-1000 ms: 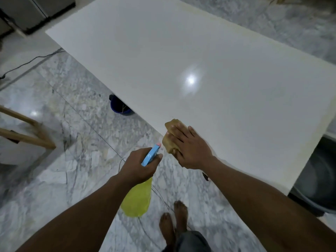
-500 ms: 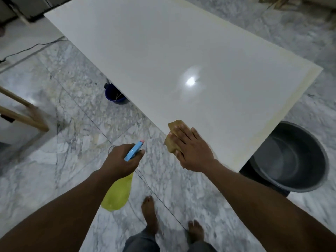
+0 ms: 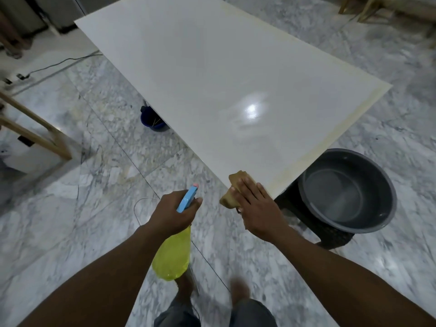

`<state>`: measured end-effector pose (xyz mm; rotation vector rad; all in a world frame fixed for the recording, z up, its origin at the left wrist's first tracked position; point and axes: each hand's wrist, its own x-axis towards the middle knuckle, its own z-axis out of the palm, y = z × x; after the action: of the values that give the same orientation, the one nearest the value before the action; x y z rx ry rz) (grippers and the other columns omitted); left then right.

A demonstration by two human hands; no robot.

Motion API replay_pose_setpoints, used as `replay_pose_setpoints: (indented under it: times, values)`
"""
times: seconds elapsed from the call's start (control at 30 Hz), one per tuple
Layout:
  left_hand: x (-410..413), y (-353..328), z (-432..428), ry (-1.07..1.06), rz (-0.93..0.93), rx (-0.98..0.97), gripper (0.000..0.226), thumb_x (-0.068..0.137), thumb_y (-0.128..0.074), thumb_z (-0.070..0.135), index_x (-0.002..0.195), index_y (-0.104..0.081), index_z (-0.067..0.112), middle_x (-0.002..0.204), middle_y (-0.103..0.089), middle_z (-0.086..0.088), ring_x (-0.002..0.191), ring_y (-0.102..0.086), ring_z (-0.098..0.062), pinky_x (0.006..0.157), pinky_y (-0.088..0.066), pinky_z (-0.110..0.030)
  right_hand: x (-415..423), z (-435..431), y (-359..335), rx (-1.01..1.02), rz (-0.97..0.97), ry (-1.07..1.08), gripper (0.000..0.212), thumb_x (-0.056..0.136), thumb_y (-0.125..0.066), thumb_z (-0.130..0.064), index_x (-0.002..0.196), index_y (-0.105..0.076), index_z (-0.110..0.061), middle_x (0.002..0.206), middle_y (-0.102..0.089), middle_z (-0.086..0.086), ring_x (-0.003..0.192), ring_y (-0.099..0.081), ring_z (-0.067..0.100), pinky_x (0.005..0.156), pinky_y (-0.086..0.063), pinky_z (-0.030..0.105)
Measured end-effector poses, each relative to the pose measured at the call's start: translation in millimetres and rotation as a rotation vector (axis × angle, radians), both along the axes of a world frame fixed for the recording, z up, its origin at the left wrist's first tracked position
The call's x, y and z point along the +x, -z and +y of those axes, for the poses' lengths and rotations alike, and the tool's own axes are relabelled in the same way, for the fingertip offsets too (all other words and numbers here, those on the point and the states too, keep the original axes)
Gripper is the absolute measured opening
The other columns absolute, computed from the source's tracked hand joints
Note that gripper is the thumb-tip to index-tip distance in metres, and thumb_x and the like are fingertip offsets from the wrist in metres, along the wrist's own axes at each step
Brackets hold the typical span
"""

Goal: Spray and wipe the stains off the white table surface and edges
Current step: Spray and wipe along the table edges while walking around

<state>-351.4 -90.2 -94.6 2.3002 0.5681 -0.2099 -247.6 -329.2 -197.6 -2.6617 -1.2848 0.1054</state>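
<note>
The white table (image 3: 212, 74) runs away from me, with a yellowish stained band along its right edge and near corner. My right hand (image 3: 257, 206) presses a tan cloth (image 3: 238, 182) flat over the table's near edge, close to the near corner. Part of the cloth hangs down over the edge. My left hand (image 3: 173, 212) grips a spray bottle (image 3: 174, 253) with a yellow body and blue head, held over the floor just left of the cloth, nozzle pointing up and away.
A dark grey basin (image 3: 346, 192) sits on a black stool by the table's near right corner. A blue bucket (image 3: 152, 119) stands under the table's left edge. Wooden frames (image 3: 35, 128) stand at left. A cable (image 3: 59, 62) crosses the marble floor. My feet are below.
My right hand and the cloth have slid along the near edge toward the near right corner. I have stepped right, bringing the grey basin into view. The left hand keeps the bottle.
</note>
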Motion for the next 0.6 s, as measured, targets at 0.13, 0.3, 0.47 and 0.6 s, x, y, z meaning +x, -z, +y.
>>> replay_pose_setpoints:
  times: [0.13,0.3,0.47,0.6]
  values:
    - [-6,-10,1,-0.003,-0.039,0.004,0.042,0.099,-0.067,0.035,0.076,-0.059,0.002,0.068,-0.065,-0.023,0.065,-0.068,-0.042,0.058,-0.051,-0.045,-19,-19,7,0.038,-0.019,0.0,0.075,0.081,-0.053,-0.002,0.153,-0.034,-0.012,0.164,-0.018,0.01,0.153,-0.008,0.03,0.12,-0.024,0.051]
    - [-12,-24,17,-0.041,-0.052,-0.045,0.041,0.099,-0.066,0.039,0.081,-0.063,0.002,0.071,-0.067,-0.023,0.067,-0.071,-0.042,0.063,-0.058,-0.051,-48,-47,-14,0.114,0.124,0.001,0.078,0.072,-0.065,0.003,0.145,-0.046,-0.02,0.153,-0.045,0.006,0.137,-0.047,0.027,0.095,-0.054,0.041]
    - [-3,-40,43,-0.066,-0.084,-0.093,0.039,0.099,-0.066,0.04,0.083,-0.064,0.004,0.074,-0.068,-0.021,0.068,-0.072,-0.042,0.068,-0.06,-0.059,-34,14,-113,0.632,0.916,0.76,0.026,0.098,-0.052,-0.021,0.116,-0.061,-0.037,0.104,-0.071,0.003,0.077,-0.068,0.019,0.063,-0.056,0.035]
    - [10,-60,82,-0.057,-0.137,-0.104,0.041,0.097,-0.065,0.043,0.083,-0.064,0.005,0.075,-0.068,-0.022,0.067,-0.072,-0.041,0.067,-0.061,-0.058,8,101,-159,1.232,1.73,0.951,0.033,0.099,-0.042,-0.02,0.123,-0.06,-0.008,0.117,-0.07,0.017,0.092,-0.071,0.033,0.094,-0.052,0.047]
